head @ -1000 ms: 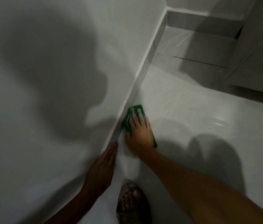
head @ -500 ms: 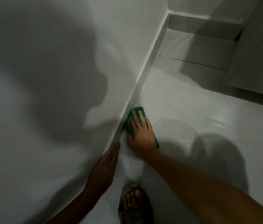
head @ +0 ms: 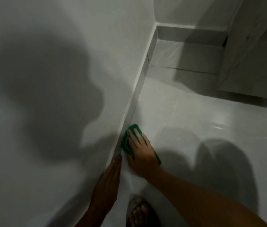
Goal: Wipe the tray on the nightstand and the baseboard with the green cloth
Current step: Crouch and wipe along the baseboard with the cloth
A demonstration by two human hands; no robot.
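Green cloth (head: 125,143) is pressed flat-fingered by right hand (head: 141,153) against baseboard (head: 132,110), near floor. Left hand (head: 109,181), open, is braced on wall. Cloth could bunch or slip if pressure is uneven.

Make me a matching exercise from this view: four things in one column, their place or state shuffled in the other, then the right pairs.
Things:
1. green cloth
2. left hand
3. right hand
4. foot

Places or states:
A. flat against the wall, empty
B. at the bottom edge, in a sandal on the floor
C. pressed against the baseboard
D. spread over the cloth, pushing it

Pairs: 1-C, 2-A, 3-D, 4-B
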